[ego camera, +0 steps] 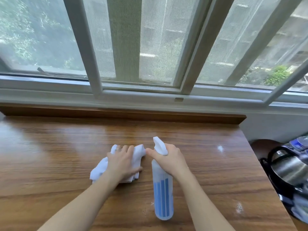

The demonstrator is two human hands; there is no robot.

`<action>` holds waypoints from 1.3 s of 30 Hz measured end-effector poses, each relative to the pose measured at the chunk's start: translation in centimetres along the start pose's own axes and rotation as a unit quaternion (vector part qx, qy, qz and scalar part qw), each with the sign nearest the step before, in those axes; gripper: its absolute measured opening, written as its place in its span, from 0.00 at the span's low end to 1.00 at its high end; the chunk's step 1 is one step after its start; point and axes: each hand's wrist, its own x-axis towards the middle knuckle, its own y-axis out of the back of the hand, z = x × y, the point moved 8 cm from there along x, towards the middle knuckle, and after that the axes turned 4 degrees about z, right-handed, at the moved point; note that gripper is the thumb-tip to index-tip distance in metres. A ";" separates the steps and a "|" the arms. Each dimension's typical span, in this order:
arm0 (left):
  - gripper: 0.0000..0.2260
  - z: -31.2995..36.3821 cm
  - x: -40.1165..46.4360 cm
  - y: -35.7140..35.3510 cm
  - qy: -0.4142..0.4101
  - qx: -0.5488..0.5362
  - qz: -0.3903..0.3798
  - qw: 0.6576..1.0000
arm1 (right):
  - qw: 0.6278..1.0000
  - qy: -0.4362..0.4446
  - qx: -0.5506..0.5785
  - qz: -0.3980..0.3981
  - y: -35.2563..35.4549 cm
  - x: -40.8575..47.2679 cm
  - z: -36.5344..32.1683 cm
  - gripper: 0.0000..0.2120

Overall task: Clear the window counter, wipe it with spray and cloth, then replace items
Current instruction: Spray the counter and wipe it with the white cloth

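On the brown wooden window counter (pixel 66 147) the left hand (pixel 122 161) presses the crumpled white cloth (pixel 100 169) flat; the right hand (pixel 168 157) grips the translucent blue-striped spray bottle (pixel 162 194); mist the white smudges (pixel 220 148) lightly, then wipe in overlapping strokes.

Left hand (pixel 124 161) presses cloth (pixel 100 169) on counter (pixel 50 155); right hand (pixel 168 158) grips spray bottle (pixel 162 194).

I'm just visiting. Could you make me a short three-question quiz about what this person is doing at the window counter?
1. True or false: the left hand presses the white cloth on the wooden counter.
2. What does the right hand grip? A) spray bottle B) kettle C) cloth
3. Fill in: the kettle sits off the counter's ____ end.

Key: 1 true; 2 A; 3 right.
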 end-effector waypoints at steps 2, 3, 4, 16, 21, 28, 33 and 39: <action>0.27 1.5 -2.5 0.0 -0.059 0.008 0.055 0.997 | 1.000 0.004 -0.002 -0.003 0.0 0.1 0.0 0.23; 0.23 1.9 -3.4 -0.2 -0.085 0.020 0.087 0.992 | 1.000 0.008 -0.005 -0.004 0.0 0.2 0.0 0.24; 0.21 2.0 -3.7 -0.3 -0.100 0.028 0.108 0.989 | 1.000 0.010 -0.008 -0.003 0.0 0.2 0.0 0.24; 0.22 -1.0 6.9 0.3 0.061 0.000 0.006 0.998 | 1.000 0.026 -0.005 -0.017 0.1 -0.5 1.6 0.23; 0.22 -0.3 8.0 0.3 0.070 0.003 -0.022 0.997 | 1.000 0.021 -0.006 -0.011 0.5 -0.6 2.3 0.23; 0.21 0.0 3.1 -0.1 0.031 -0.004 0.028 0.999 | 1.000 0.022 -0.014 -0.007 0.0 -1.5 1.7 0.22; 0.22 0.6 -3.7 -0.6 -0.024 0.009 0.054 0.998 | 1.000 0.023 -0.008 0.000 -0.9 -2.8 0.8 0.22; 0.23 0.4 -7.0 -0.7 -0.058 0.012 0.104 0.993 | 1.000 0.013 -0.015 0.003 -2.1 -4.8 0.3 0.23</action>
